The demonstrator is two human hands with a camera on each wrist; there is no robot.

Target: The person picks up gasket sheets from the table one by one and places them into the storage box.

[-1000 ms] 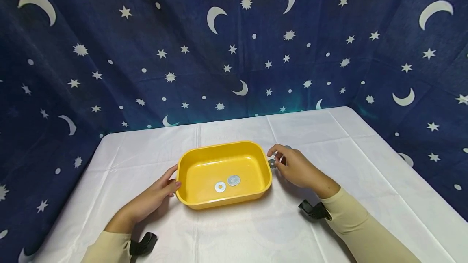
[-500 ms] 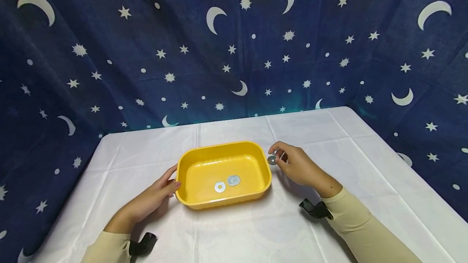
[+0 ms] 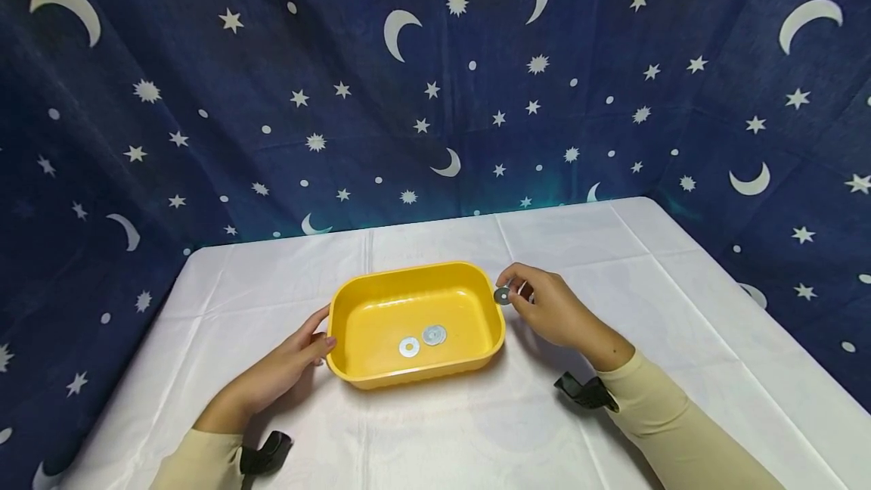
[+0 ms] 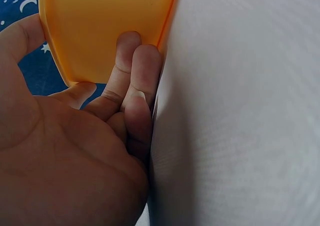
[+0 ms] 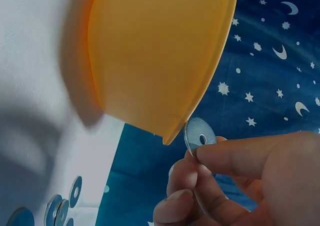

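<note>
A big dark blue cloth with white moons and stars (image 3: pixel 435 82) hangs behind everything, from nine o'clock round to three o'clock. In front of it lies a white table cloth (image 3: pixel 680 308) with soft folds. In the middle of the white cloth sits a yellow plastic tub with round corners (image 3: pixel 354 369). Two flat silver metal rings (image 3: pixel 422 340) lie side by side on the tub floor, toward six o'clock.

The left hand (image 3: pixel 279 373) rests at the tub's nine o'clock side. Its straight fingers (image 4: pixel 135 80) press on the outside wall, and the thumb lies by the rim.

The right hand (image 3: pixel 554 312) is at the tub's three o'clock side. Its thumb and fingertips pinch one more small silver metal ring with a hole (image 5: pixel 200 137), held up on its edge just beside the tub rim, near two o'clock. More silver rings (image 5: pixel 62 206) lie on the white cloth behind that hand.
</note>
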